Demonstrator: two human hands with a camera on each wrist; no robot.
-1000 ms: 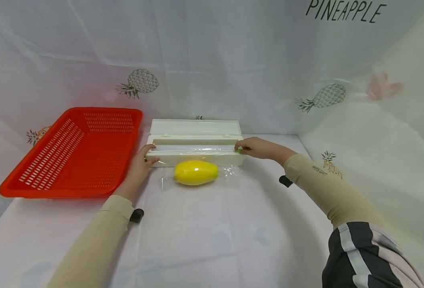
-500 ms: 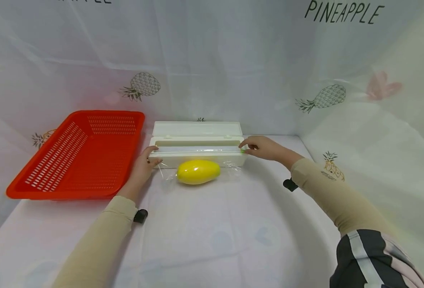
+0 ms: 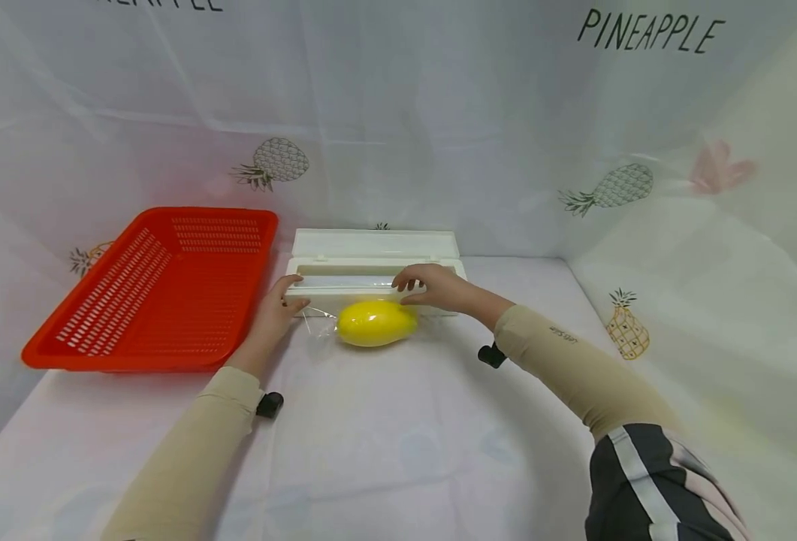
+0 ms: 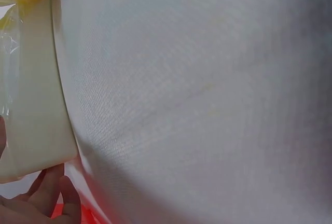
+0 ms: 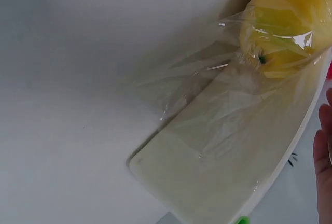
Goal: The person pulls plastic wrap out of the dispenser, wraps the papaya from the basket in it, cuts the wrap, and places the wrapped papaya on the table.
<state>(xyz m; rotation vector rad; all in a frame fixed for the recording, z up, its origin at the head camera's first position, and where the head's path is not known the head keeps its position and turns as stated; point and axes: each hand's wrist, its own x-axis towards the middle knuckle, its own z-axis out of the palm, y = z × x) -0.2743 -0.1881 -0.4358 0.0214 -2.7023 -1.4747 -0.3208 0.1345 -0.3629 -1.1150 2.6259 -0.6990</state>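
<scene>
A white cling film dispenser point(image 3: 318, 300) stands lid up at the back of the table, a film roll point(image 3: 344, 282) inside. In front of it lies a smooth, oval yellow fruit point(image 3: 376, 324) with clear film point(image 5: 207, 115) over it and the dispenser's front. My left hand point(image 3: 273, 319) grips the dispenser's left end, thumb in front and fingers behind. Over the roll, right of the middle, my right hand point(image 3: 432, 288) hovers with loosely bent fingers, thumb near the fruit's right end; it appears to hold nothing. A green piece point(image 5: 243, 220) shows at the dispenser's right end.
A red plastic basket point(image 3: 202, 300) with perforated sides stands left of the dispenser, close to my left forearm. A white cloth with pineapple prints point(image 3: 628, 334) covers the table and the walls behind and to the right.
My right hand has left the green piece at the dispenser's right end and moved left over the roll. The left hand keeps its hold. The head view has shifted slightly.
</scene>
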